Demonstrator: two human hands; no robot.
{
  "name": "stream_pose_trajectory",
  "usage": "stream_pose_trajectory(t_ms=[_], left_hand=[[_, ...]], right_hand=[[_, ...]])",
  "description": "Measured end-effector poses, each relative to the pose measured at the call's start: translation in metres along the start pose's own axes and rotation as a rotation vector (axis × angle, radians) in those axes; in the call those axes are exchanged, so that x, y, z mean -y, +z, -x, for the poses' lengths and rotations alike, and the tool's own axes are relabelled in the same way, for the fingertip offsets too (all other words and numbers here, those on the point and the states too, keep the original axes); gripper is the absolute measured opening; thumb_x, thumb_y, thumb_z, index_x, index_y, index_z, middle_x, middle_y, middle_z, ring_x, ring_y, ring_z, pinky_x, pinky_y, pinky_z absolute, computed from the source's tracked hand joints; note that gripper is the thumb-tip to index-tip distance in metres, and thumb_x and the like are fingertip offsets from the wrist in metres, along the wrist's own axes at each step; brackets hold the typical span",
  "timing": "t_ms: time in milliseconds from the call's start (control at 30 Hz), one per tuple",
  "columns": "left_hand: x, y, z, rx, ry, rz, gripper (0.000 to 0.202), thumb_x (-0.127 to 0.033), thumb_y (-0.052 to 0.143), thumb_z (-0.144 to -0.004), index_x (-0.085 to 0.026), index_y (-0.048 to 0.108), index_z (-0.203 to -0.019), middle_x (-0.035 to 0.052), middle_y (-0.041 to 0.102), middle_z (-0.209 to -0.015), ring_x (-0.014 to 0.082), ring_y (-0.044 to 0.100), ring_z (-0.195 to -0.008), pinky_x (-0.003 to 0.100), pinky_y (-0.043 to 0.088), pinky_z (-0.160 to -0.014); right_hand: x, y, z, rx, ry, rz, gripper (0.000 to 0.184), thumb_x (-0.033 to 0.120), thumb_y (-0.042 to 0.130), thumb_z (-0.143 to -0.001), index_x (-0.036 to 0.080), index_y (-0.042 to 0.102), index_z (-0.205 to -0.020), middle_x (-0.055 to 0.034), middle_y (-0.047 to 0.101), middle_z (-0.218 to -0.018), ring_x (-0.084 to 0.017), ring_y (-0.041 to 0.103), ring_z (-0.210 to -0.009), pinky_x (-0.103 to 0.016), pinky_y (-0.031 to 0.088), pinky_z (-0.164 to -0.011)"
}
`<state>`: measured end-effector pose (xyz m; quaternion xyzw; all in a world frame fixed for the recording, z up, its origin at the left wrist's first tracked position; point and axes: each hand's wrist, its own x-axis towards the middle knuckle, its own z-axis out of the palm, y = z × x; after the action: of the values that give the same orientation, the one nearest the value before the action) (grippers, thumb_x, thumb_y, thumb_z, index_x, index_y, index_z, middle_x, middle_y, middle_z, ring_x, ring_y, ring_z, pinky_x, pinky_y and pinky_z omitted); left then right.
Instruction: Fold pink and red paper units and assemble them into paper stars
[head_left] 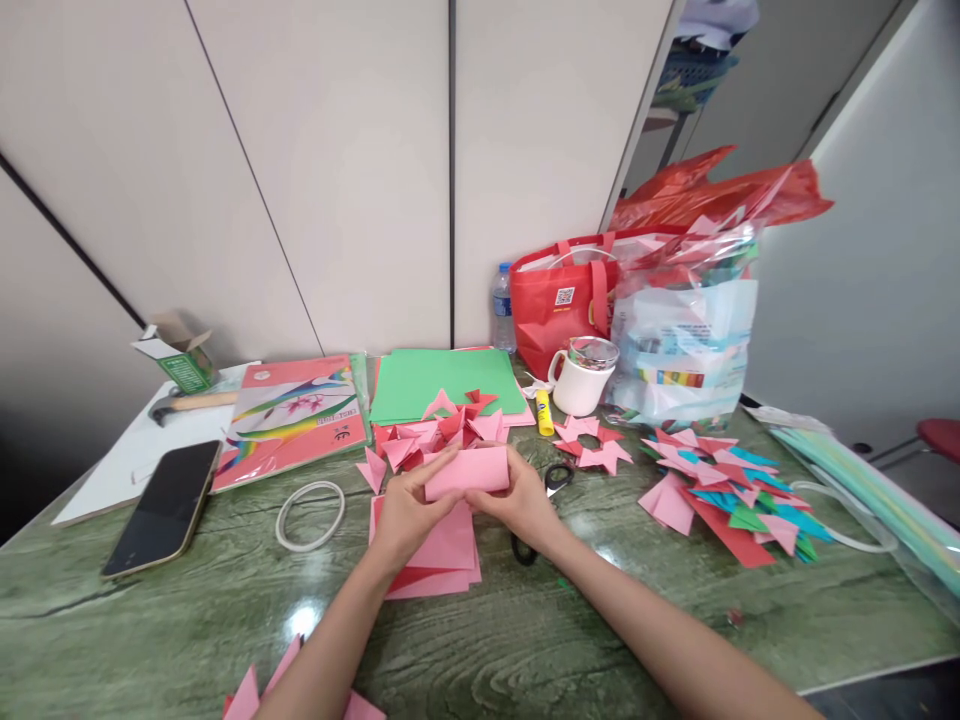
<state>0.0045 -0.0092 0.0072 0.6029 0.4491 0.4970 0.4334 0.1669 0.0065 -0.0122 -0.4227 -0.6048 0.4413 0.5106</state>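
Note:
Between both hands is a piece of pink paper, bent over into a rectangle and lifted above the table. My left hand pinches its left end, and my right hand grips the right end. Below them lies a stack of pink and red paper sheets. Just beyond the hands sits a pile of folded pink and red paper pieces. Black-handled scissors lie beside my right hand, partly hidden by the wrist.
Left are a phone, a white ring, a hammer and a red paper pack. Behind are green sheets, a glue stick, a mug and a red bag. Folded pieces lie right.

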Motion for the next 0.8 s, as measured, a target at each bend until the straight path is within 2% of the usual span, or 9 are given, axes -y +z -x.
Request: stream_pose_trajectory(t_ms=[133, 200, 433, 500, 567, 667, 800], left_hand=[[0.001, -0.004, -0.002, -0.002, -0.023, 0.033, 0.054, -0.016, 0.067, -0.066, -0.018, 0.058, -0.119, 0.0079, 0.056, -0.126, 0.0263, 0.047, -0.121, 0.04, 0.035, -0.102], [0.003, -0.006, -0.003, 0.001, -0.062, 0.054, 0.055, -0.018, 0.066, -0.067, -0.019, 0.056, -0.121, 0.0074, 0.055, -0.128, 0.0259, 0.047, -0.121, 0.039, 0.037, -0.101], [0.006, -0.011, -0.005, 0.099, -0.128, 0.343, 0.058, -0.023, 0.063, -0.074, -0.02, 0.047, -0.129, 0.0109, 0.051, -0.132, 0.0261, 0.053, -0.112, 0.039, 0.047, -0.089], [0.005, -0.011, -0.006, 0.073, -0.126, 0.399, 0.052, -0.023, 0.066, -0.072, -0.019, 0.053, -0.122, 0.011, 0.053, -0.129, 0.0262, 0.054, -0.11, 0.039, 0.048, -0.088], [0.005, -0.011, -0.007, 0.0, -0.11, 0.421, 0.038, -0.025, 0.068, -0.07, -0.017, 0.062, -0.107, 0.01, 0.058, -0.122, 0.0261, 0.056, -0.106, 0.041, 0.049, -0.087], [0.006, -0.011, -0.009, -0.099, -0.067, 0.445, 0.022, -0.026, 0.069, -0.069, -0.017, 0.065, -0.089, 0.0063, 0.063, -0.107, 0.0248, 0.059, -0.101, 0.044, 0.05, -0.087], [0.009, -0.012, -0.009, -0.068, -0.048, 0.455, 0.015, -0.025, 0.07, -0.068, -0.018, 0.067, -0.08, 0.003, 0.064, -0.096, 0.0204, 0.062, -0.09, 0.042, 0.052, -0.084]], right_hand=[[-0.003, 0.002, -0.002, 0.105, 0.177, -0.268, 0.046, 0.028, 0.066, -0.065, 0.02, 0.043, -0.103, 0.0006, 0.066, -0.068, -0.019, 0.067, -0.06, -0.035, 0.056, -0.062], [-0.004, 0.001, -0.004, 0.116, 0.221, -0.36, 0.046, 0.029, 0.066, -0.065, 0.021, 0.039, -0.101, 0.0041, 0.064, -0.06, -0.02, 0.068, -0.057, -0.036, 0.057, -0.061], [-0.005, -0.003, -0.01, 0.103, 0.249, -0.474, 0.044, 0.027, 0.064, -0.064, 0.022, 0.04, -0.1, 0.003, 0.066, -0.066, -0.021, 0.07, -0.064, -0.037, 0.057, -0.066], [-0.005, -0.003, -0.01, 0.072, 0.238, -0.484, 0.042, 0.028, 0.063, -0.065, 0.022, 0.041, -0.1, 0.0025, 0.066, -0.068, -0.02, 0.069, -0.063, -0.035, 0.057, -0.064], [-0.006, -0.004, -0.009, -0.019, 0.21, -0.48, 0.041, 0.032, 0.063, -0.067, 0.022, 0.042, -0.101, 0.0015, 0.066, -0.073, -0.018, 0.068, -0.062, -0.033, 0.057, -0.059], [-0.007, -0.005, -0.009, -0.138, 0.194, -0.457, 0.042, 0.042, 0.063, -0.07, 0.021, 0.045, -0.101, 0.0002, 0.065, -0.077, -0.016, 0.067, -0.058, -0.03, 0.055, -0.053], [-0.006, -0.006, -0.009, -0.134, 0.205, -0.469, 0.045, 0.054, 0.057, -0.074, 0.02, 0.051, -0.101, -0.0021, 0.065, -0.078, -0.017, 0.066, -0.06, -0.028, 0.054, -0.049]])
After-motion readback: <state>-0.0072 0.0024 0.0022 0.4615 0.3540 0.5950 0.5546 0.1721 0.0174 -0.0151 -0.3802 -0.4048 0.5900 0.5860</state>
